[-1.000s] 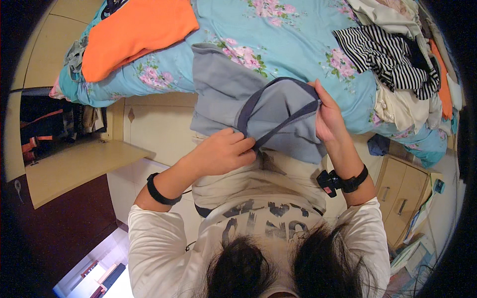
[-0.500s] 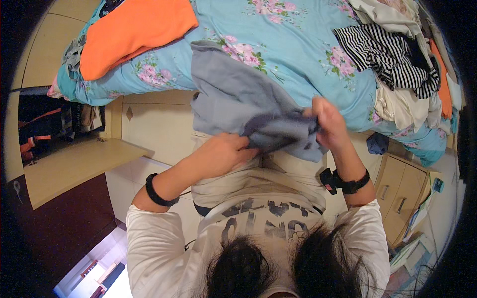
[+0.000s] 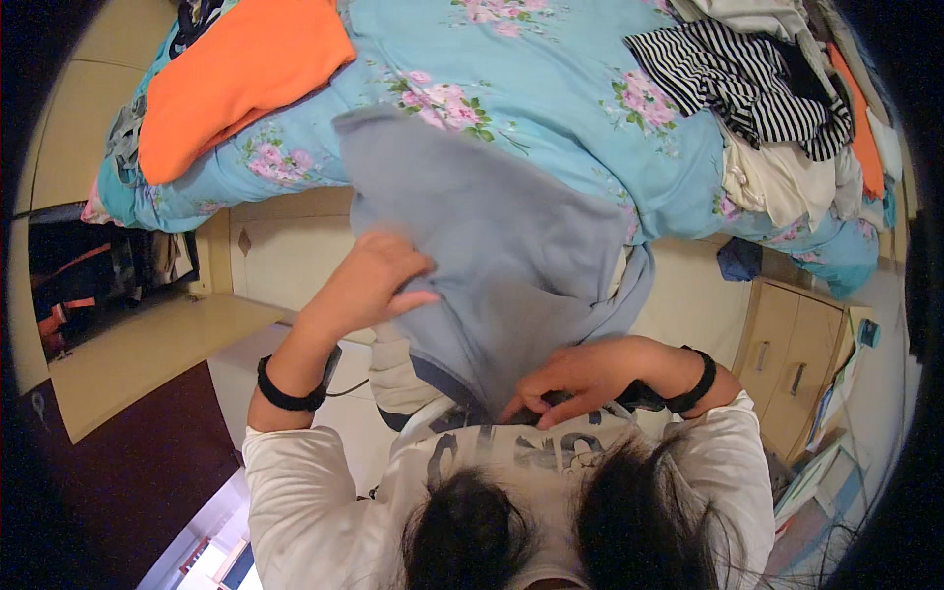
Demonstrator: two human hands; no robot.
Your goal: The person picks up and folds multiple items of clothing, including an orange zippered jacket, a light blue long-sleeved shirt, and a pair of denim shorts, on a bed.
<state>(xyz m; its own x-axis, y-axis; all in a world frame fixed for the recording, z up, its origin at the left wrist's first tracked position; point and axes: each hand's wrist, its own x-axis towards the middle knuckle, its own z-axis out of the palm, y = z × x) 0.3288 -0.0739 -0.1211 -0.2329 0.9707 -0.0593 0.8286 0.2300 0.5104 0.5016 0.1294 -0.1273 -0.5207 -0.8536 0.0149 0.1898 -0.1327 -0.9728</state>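
A grey-blue garment (image 3: pixel 482 236) with a dark navy band at its near left edge lies spread across my lap. Its far end reaches over the side of the bed. My left hand (image 3: pixel 379 275) is at the garment's left side, slightly blurred, thumb and fingers apart and nothing held. Close to my belly, my right hand (image 3: pixel 580 379) has bent fingers at the near edge of the cloth, where it narrows toward the fingertips; they pinch that edge. Folds hide the garment's exact kind.
The bed with a blue flowered cover (image 3: pixel 551 108) stands ahead. On it lie an orange garment (image 3: pixel 236 84) at left and a black-and-white striped garment (image 3: pixel 747 88) at right, beside cream clothes (image 3: pixel 782 182). An open cabinet door (image 3: pixel 162 354) juts out at left; a drawer cabinet (image 3: pixel 787 364) stands at right.
The garment, bunched between both hands before, now lies spread over my lap. My right hand came down and inward to my belly; my left hand let go and moved up and left.
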